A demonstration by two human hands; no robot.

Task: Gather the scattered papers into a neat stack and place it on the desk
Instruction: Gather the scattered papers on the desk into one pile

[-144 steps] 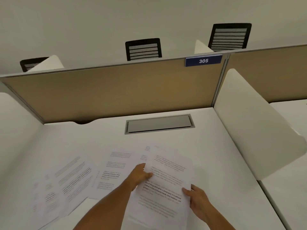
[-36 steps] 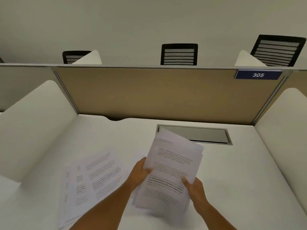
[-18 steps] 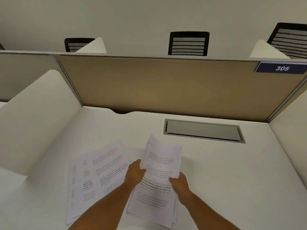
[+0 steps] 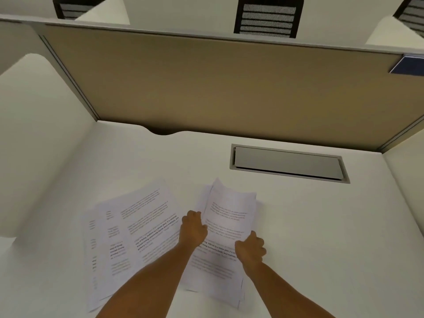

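The gathered bundle of papers (image 4: 226,228) sits near the middle of the desk (image 4: 321,226), toward its near edge, its sheets fanned out of line at the far end and at the near right corner. The left hand (image 4: 192,228) clasps the bundle's left edge, fingers curled around it; the right hand (image 4: 251,249) pinches the right edge lower down. Whether the bundle rests flat on the surface or is tipped up a little, I cannot tell.

Just beside it, toward the desk's left edge, the loose sheets (image 4: 128,237) lie overlapped and skewed, partly under the left forearm. Farther back, a metal cable hatch (image 4: 286,162) is set into the surface near the tan partition (image 4: 229,83).

To my eye the gathering is about half done: one bundle in hand, the left group not yet collected. The next move likely calls for squaring the held edges, or sliding the bundle leftward over the loose sheets and sweeping them in without creasing corners.
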